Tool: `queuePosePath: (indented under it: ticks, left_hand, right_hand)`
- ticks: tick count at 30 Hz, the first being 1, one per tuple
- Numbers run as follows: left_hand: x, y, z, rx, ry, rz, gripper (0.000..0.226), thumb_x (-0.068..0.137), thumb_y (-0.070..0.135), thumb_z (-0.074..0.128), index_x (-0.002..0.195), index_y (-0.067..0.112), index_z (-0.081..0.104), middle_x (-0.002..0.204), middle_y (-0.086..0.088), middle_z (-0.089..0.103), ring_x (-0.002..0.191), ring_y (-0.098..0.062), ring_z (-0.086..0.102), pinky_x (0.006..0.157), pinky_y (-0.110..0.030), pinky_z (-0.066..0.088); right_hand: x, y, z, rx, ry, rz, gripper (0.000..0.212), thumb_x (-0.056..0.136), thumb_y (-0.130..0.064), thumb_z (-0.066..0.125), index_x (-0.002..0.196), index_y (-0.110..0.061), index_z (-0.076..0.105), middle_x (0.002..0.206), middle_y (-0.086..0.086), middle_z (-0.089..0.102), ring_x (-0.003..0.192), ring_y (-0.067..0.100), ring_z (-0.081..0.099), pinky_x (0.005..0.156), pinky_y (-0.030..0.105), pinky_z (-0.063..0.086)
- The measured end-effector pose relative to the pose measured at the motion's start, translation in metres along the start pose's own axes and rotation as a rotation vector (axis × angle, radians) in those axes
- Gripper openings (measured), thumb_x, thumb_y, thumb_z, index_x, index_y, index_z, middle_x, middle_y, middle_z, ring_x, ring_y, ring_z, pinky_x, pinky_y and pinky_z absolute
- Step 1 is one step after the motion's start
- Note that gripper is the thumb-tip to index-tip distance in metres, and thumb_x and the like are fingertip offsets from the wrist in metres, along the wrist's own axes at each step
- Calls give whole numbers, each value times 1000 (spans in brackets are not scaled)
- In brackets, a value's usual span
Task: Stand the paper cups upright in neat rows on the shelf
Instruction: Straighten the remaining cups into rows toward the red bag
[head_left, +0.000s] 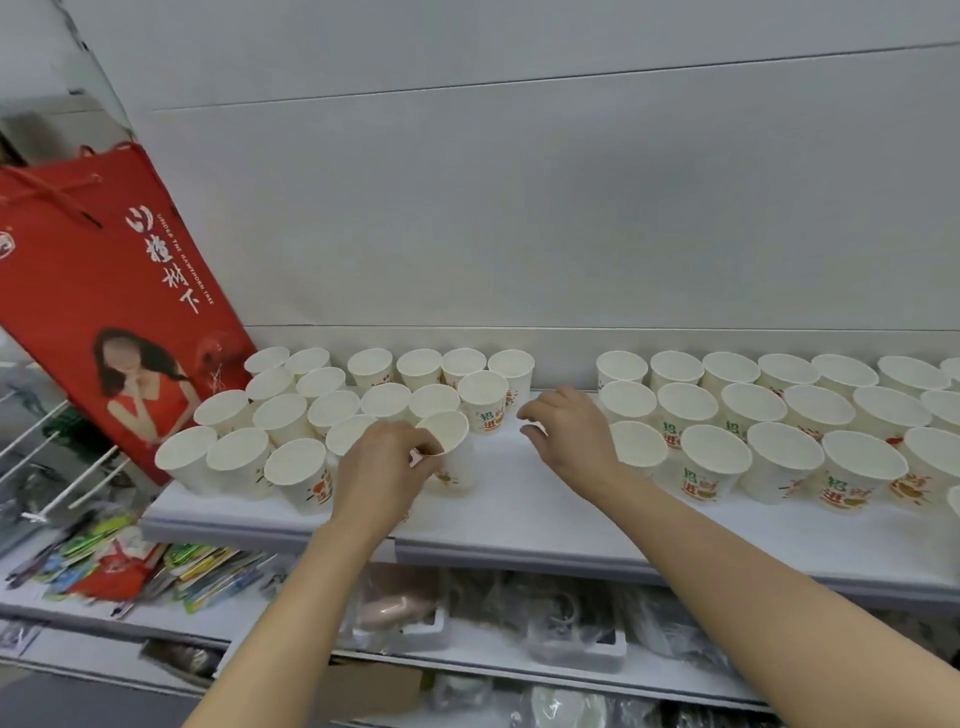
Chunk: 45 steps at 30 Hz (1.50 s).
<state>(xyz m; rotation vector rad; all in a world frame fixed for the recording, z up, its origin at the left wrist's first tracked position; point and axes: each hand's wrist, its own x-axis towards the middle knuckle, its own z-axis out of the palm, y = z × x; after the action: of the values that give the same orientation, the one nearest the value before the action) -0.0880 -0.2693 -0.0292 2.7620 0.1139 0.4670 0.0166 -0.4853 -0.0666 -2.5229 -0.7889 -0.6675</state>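
Observation:
White paper cups with red and green print stand upright on the white shelf (519, 514) in two groups. The left group (291, 415) holds several rows; the right group (779, 415) runs off the frame's right edge. My left hand (387, 467) grips the side of one cup (452, 457) at the front right of the left group. My right hand (571, 431) hovers over the bare gap between the groups, fingers curled and apart, next to a cup (485, 400) and holding nothing.
A red printed gift bag (104, 312) leans at the shelf's left end against the cups. Below the shelf, lower shelves (467, 649) carry packets and plastic-wrapped goods. White wire hooks (67, 478) stick out at the far left. The grey back wall (519, 208) rises behind.

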Motion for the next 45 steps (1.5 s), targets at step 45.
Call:
queuePosePath:
  ticks: [45]
  left_hand:
    - [-39,297,119,-157,-21,525,21,88,45,64,101,31,75,94,10,68,94,-15,49,67,-25,30]
  right_hand:
    - [-221,158,-202,-216,300,219,10,71,-9,81,75,-14,73,75,-4,68,72,24,55,57,28,45]
